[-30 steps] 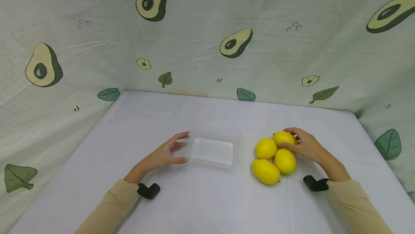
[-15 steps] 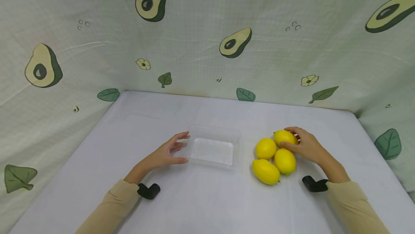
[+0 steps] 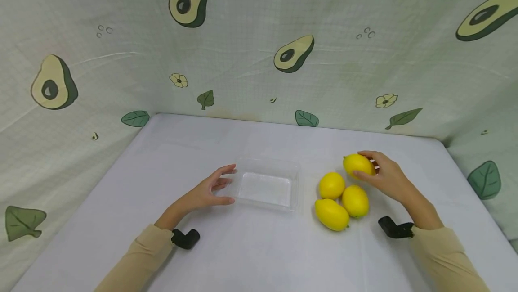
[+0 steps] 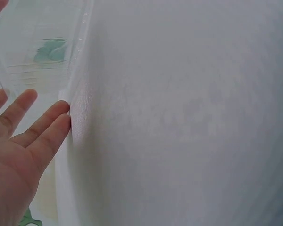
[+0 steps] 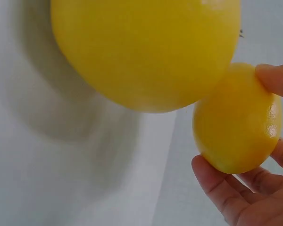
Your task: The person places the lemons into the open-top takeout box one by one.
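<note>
A lemon [image 3: 358, 165] is held in my right hand [image 3: 384, 177], thumb on the near side and fingers on the far side; the right wrist view shows this lemon [image 5: 238, 122] pinched between thumb and fingertips. Just in front of it lie three more lemons: one at the left [image 3: 332, 186], one at the right [image 3: 355, 201] and one nearest me [image 3: 332, 214]. My left hand [image 3: 206, 188] rests with spread fingers and thumb at the left side of a clear plastic box [image 3: 265, 206]. In the left wrist view the fingers look nearly straight near the box wall [image 4: 78, 52].
A white cloth covers the table [image 3: 259, 256]. Behind it hangs a pale green curtain [image 3: 243, 49] printed with avocados and leaves. Black camera mounts sit at the left wrist [image 3: 186, 239] and the right wrist [image 3: 395, 229].
My right hand has moved up and slightly right with the far lemon, which now stands apart from the other lemons. The left hand and the box have stayed put.
</note>
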{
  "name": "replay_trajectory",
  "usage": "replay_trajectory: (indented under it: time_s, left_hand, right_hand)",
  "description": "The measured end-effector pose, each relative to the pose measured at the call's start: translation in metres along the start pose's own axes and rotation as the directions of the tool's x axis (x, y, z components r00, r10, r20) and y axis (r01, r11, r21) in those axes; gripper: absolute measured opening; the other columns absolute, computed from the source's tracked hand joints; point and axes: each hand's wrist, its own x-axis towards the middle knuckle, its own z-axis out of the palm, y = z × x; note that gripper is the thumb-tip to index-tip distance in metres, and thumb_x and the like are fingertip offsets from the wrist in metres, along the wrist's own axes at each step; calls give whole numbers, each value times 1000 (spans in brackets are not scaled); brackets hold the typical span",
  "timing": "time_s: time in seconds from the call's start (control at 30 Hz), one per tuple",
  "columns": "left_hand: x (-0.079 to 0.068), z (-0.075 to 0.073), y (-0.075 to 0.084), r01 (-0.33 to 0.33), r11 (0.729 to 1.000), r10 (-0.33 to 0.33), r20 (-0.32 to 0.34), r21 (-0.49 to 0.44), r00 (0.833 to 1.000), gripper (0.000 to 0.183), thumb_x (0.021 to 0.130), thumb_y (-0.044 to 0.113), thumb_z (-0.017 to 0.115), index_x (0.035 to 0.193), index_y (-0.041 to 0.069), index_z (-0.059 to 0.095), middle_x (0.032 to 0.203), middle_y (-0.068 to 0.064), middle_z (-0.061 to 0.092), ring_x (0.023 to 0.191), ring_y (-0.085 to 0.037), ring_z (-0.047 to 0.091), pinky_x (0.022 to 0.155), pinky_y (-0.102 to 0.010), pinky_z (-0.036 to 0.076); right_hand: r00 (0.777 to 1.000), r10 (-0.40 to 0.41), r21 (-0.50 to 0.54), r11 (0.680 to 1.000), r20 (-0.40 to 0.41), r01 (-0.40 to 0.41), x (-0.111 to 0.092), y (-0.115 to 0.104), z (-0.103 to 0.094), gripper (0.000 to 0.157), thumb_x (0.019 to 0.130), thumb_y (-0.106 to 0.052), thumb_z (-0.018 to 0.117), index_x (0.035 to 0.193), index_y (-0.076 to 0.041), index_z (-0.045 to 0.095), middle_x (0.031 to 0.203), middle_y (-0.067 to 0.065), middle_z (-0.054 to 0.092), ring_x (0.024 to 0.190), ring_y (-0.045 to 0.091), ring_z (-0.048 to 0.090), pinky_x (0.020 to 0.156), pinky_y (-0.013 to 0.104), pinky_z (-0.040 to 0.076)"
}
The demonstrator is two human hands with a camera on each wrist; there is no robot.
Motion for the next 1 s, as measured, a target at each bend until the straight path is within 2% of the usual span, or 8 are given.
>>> replay_trajectory:
  time_s: [0.13,0.43,0.57,0.67,1.0]
  left_hand:
    - [0,0,0,-4,1000,4,2,0,1000,88,80,16,74,148,11,18,149,-14,27,133,-38,34,111,-51,28]
    - [0,1,1,-2,1000,2,3,-7,1000,89,80,17,74,148,12,17,150,-14,27,134,-38,34,112,-51,28]
    - [-1,0,1,-2,1000,2,1,-5,1000,89,80,17,74,148,12,18,149,-14,27,134,-38,34,111,-50,28]
    - [-1,0,2,2,1000,-2,-3,-4,1000,89,80,17,74,148,11,18,149,-13,28,134,-38,35,111,-50,28]
    - [-2,1,5,10,1000,-10,-8,-5,1000,89,80,17,74,148,10,18,148,-14,28,133,-39,34,111,-51,28]
  right_hand:
    - [1000,-24,1,1000,-12,24,0,-8,-2,61,88,-34,63,132,3,42,129,24,47,102,31,50,75,16,43]
    - [998,-60,28,998,-13,60,-2,-32,0,59,89,-30,64,132,2,42,129,22,47,103,29,50,75,7,40]
    - [996,-89,40,995,-4,89,-1,-44,4,58,88,-28,64,133,2,42,129,21,47,105,28,49,85,26,47]
    - [994,-108,43,993,9,108,1,-54,7,59,88,-29,64,133,1,41,130,20,47,105,28,49,88,44,47]
    - [986,-158,94,984,62,152,9,-87,19,58,87,-29,66,132,-3,43,124,15,50,99,24,48,87,42,46]
